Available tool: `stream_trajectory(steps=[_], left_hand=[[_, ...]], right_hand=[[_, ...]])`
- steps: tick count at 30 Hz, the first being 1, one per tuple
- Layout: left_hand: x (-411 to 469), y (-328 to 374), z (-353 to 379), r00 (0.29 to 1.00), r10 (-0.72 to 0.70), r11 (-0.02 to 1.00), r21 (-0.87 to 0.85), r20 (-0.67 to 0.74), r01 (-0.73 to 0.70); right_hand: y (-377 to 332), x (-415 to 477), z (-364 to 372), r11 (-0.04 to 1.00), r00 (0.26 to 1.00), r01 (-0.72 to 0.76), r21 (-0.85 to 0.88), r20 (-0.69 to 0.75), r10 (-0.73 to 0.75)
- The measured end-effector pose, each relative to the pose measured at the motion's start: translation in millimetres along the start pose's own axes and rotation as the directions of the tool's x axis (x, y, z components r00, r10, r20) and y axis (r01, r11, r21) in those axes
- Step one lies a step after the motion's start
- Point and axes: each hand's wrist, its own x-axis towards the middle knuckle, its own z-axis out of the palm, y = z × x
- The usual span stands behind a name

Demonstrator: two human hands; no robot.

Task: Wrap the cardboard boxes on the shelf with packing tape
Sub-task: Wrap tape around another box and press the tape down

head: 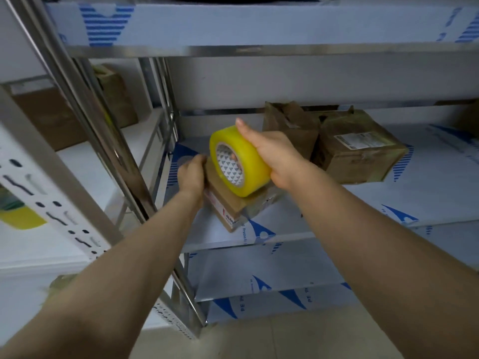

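Note:
A small flat cardboard box (234, 207) lies at the left end of the middle shelf (337, 216). My left hand (191, 174) grips the box's far left edge. My right hand (274, 156) holds a large yellow roll of packing tape (239, 161) just above the box, thumb over the roll's top and a finger inside its core. Behind, to the right, stand two taped boxes: a bigger one with a white label (360, 149) and a crumpled one (290, 125).
The steel rack's upright post (108, 156) runs diagonally at left, close to my left forearm. Another rack at left carries brown boxes (46, 115) and a yellow tape roll (20, 217). The upper shelf (259, 24) overhangs. Tiled floor lies below.

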Motion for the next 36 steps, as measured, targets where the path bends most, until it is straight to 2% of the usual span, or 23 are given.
stream_trajectory(steps=[6, 10, 14, 17, 20, 22, 24, 25, 27, 29, 31, 33, 36], left_hand=[[10.7, -21.8, 9.4, 0.999, 0.026, 0.998, 0.065, -0.046, -0.023], [19.3, -16.9, 10.4, 0.993, 0.094, 0.976, 0.205, -0.064, -0.079], [24.4, -17.0, 7.0, 0.993, 0.107, 0.965, 0.245, -0.057, -0.090], [26.0, -17.7, 6.5, 0.992, 0.120, 0.959, 0.260, -0.026, -0.109], [25.2, -17.1, 6.4, 0.993, 0.114, 0.950, 0.294, 0.004, -0.110], [26.6, -15.5, 4.8, 0.995, 0.101, 0.927, 0.361, 0.029, -0.104], [32.2, -7.7, 4.5, 0.991, 0.128, 0.846, 0.517, 0.038, -0.129], [34.2, -1.0, 6.2, 0.984, 0.172, 0.770, 0.618, 0.037, -0.158], [35.3, 13.4, 17.3, 0.961, 0.266, 0.557, 0.801, 0.078, -0.220], [29.1, 22.3, 36.2, 0.958, 0.205, 0.306, 0.917, 0.200, -0.257], [28.2, 18.8, 46.7, 0.958, 0.133, 0.127, 0.955, 0.253, -0.269], [39.5, 16.0, 48.5, 0.947, 0.165, 0.092, 0.951, 0.276, -0.294], [57.4, 24.9, 43.0, 0.952, 0.141, 0.162, 0.942, 0.272, -0.293]], right_hand=[[13.5, 24.1, 22.0, 0.998, 0.995, -0.065, 0.003, 0.073, 0.065], [10.1, 10.9, 22.5, 0.994, 1.000, -0.012, -0.105, 0.023, 0.015], [9.7, -34.6, 0.6, 0.990, 1.000, 0.006, -0.144, -0.029, -0.010], [41.5, -77.6, -24.8, 0.983, 0.997, -0.044, -0.178, 0.047, 0.053], [89.6, -90.0, -31.4, 0.971, 0.994, -0.110, -0.213, -0.019, 0.109], [106.6, -88.4, -28.1, 0.977, 0.989, -0.146, -0.158, -0.047, 0.141], [112.4, -82.5, -22.3, 0.985, 0.991, -0.127, -0.114, -0.058, 0.121], [113.2, -79.9, -19.5, 0.986, 0.991, -0.118, -0.114, -0.071, 0.111], [118.7, -74.6, -16.9, 0.988, 0.991, -0.103, -0.115, -0.094, 0.092], [120.4, -73.2, -15.7, 0.989, 0.989, -0.109, -0.096, -0.105, 0.099], [122.2, -73.0, -16.0, 0.988, 0.990, -0.116, -0.103, -0.096, 0.106], [122.9, -71.3, -16.4, 0.988, 0.989, -0.116, -0.107, -0.103, 0.105], [124.8, -65.0, -14.8, 0.986, 0.987, -0.122, -0.113, -0.123, 0.108]])
